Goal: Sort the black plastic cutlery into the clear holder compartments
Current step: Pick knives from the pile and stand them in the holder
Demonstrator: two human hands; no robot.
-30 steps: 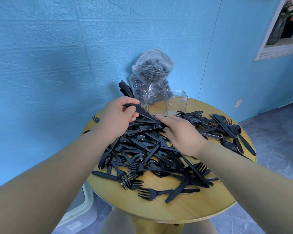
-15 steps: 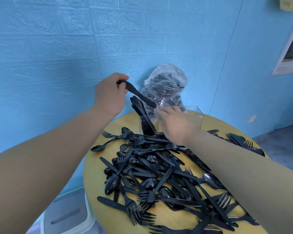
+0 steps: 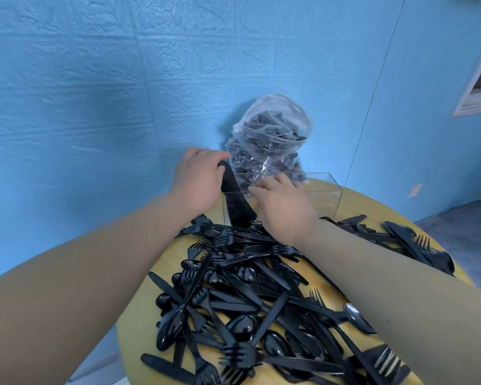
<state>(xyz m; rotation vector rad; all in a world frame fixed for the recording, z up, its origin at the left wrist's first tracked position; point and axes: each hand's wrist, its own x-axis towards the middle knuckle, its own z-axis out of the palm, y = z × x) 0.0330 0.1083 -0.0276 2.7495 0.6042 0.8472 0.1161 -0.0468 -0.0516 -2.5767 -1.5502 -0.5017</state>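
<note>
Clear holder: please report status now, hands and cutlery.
Left hand grips knives in clear holder, leftmost compartment. Right hand on holder's front rim. Cutlery pile unsorted on table.

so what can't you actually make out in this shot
Head view only:
- How many knives stand in the clear holder: left hand covers their tops.
- Holder's dividers: right hand hides them.
- What the bag holds: crinkled plastic blurs it.
- Near table edge: cut off.
</note>
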